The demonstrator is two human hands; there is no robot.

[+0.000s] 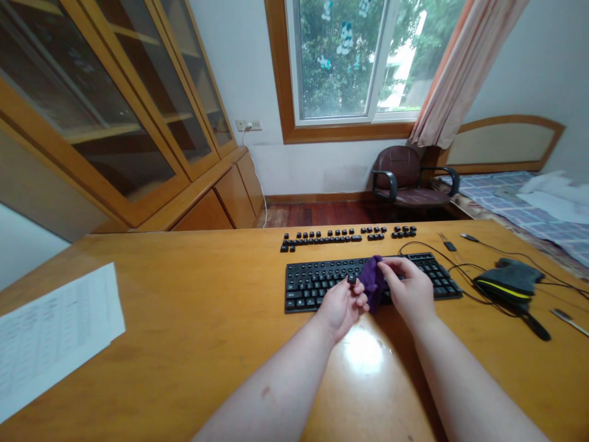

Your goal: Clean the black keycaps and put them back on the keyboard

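Forearms, left hand tight on black keycap, right hand likewise on purple cloth, keyboard lettering seemingly illegible

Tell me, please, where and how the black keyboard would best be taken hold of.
The black keyboard is probably best gripped by its short left edge, coming from the left: it lies flat, with that end uncovered, while the left hand, right hand and purple cloth block parts farther right.

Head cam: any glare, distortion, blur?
All head view: white glare on the glossy yellowish wooden desk near the bare left hand; brown wooden glass-fronted cabinet leans, stretched; print on the white paper sheets too blurred to read.
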